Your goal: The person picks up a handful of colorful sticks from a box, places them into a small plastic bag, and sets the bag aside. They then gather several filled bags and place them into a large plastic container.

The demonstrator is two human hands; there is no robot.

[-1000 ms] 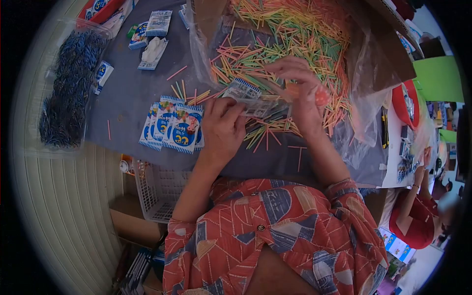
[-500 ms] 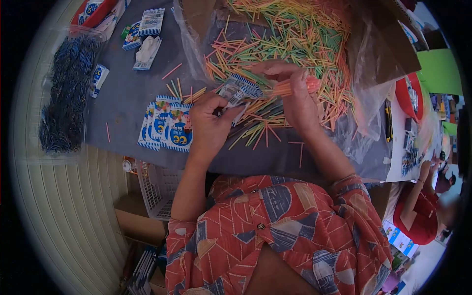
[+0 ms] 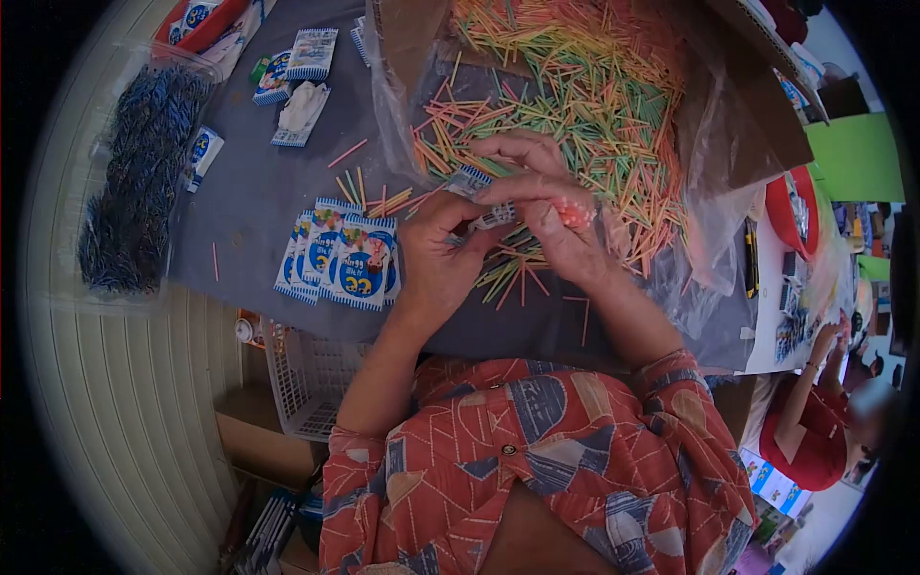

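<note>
Pinched in my left hand (image 3: 439, 251) is a small blue-and-white striped packet (image 3: 470, 182), partly hidden by the fingers. My right hand (image 3: 565, 240) is closed around a bundle of thin coloured sticks (image 3: 573, 213), whose pinkish ends show at the palm. The two hands meet over the packet, and the bundle's other end is hidden behind the right fingers. Beside my left wrist lies a fanned stack of printed packets (image 3: 359, 264). Loose sticks (image 3: 522, 273) lie on the table just below the hands.
A cardboard box (image 3: 743, 105) lined with clear plastic spills a heap of coloured sticks (image 3: 594, 105). At left stands a clear tray of dark twisted ties (image 3: 139, 182). More packets (image 3: 311, 53) lie on the grey-covered table (image 3: 230, 230). A person in red (image 3: 810, 431) is at right.
My right hand has brought the stick bundle left, against the packet. My left hand has shifted slightly right with the packet, and the hands now overlap.
</note>
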